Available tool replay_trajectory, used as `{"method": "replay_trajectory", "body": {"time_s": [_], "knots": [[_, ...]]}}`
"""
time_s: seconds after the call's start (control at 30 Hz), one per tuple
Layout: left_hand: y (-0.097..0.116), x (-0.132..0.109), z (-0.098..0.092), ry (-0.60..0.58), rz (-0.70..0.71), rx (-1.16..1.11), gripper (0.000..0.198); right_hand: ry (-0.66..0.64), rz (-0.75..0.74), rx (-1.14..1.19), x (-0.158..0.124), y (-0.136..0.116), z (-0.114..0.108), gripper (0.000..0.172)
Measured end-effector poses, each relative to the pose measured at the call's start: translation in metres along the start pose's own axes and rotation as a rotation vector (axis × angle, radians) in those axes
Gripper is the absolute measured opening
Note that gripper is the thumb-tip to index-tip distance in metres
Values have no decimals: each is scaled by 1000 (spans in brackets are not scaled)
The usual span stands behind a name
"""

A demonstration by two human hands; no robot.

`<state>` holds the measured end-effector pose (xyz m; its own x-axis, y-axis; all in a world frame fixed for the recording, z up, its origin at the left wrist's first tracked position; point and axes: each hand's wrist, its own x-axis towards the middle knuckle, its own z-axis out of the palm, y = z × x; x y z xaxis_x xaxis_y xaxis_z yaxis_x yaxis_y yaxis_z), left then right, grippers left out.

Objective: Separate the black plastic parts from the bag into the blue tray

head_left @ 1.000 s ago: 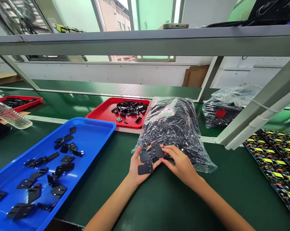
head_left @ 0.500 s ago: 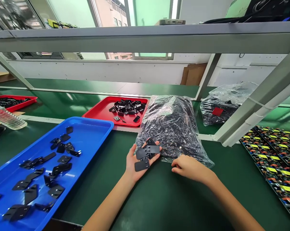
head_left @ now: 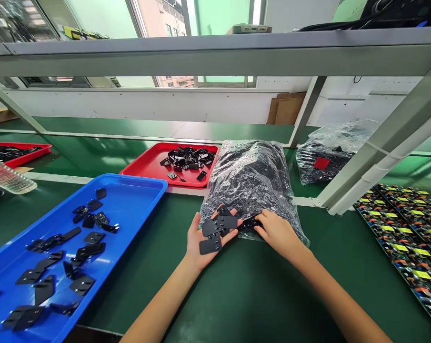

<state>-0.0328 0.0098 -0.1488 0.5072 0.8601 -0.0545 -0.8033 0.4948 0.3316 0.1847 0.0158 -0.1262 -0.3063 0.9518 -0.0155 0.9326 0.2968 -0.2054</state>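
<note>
My left hand (head_left: 201, 243) lies palm up on the green bench and cradles several flat black plastic pieces (head_left: 215, 228). My right hand (head_left: 277, 233) is at the mouth of a big clear bag of black parts (head_left: 251, 183), with its fingers pinched on a black piece (head_left: 250, 223) at the bag's near edge. The two hands are close together, just in front of the bag.
A blue tray (head_left: 136, 190) with several loose black pieces sits to the left. Behind it stands a red tray (head_left: 147, 164) of black parts, with another red tray (head_left: 40, 150) at far left. A second bag (head_left: 329, 152) and circuit boards (head_left: 408, 224) lie right. A slanted shelf post (head_left: 379, 157) crosses there.
My right hand drew back from the left hand to the bench, then reached forward into the bag's mouth and closed on a black piece. The left hand stayed put with its pieces.
</note>
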Motion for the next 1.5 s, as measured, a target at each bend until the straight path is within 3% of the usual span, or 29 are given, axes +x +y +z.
{"method": "replay_trajectory", "body": {"time_s": [0.13, 0.3, 0.5, 0.63, 0.73, 0.87, 0.97, 1.1, 1.27, 1.5], "knots": [[0, 0, -1, 12, -22, 14, 59, -40, 24, -69, 5, 1, 13, 13], [-2, 1, 0, 12, -22, -12, 65, -19, 29, 29, 7, 6, 17, 10], [-6, 1, 0, 45, -41, 25, 63, 46, 63, 44, 8, 0, 27, 33], [-6, 1, 3, 68, -35, 41, 62, 55, 84, 51, 10, 0, 27, 20], [-7, 1, 5, 62, -31, 21, 64, 78, 74, 256, 10, 7, 13, 25], [-8, 2, 3, 68, -51, 1, 63, 50, -18, 789, 6, 13, -10, 34], [-10, 2, 2, 74, -77, -2, 62, 29, -112, 1027, 2, 7, -13, 34], [-11, 2, 0, 107, -86, -13, 61, 44, -246, 984, 1, -6, 0, 30], [-10, 3, -3, 145, -58, -20, 59, 188, -215, 858, 1, -16, 14, 31], [-13, 3, -4, 94, -104, -9, 56, 287, -239, 791, 1, -18, 23, 26]]}}
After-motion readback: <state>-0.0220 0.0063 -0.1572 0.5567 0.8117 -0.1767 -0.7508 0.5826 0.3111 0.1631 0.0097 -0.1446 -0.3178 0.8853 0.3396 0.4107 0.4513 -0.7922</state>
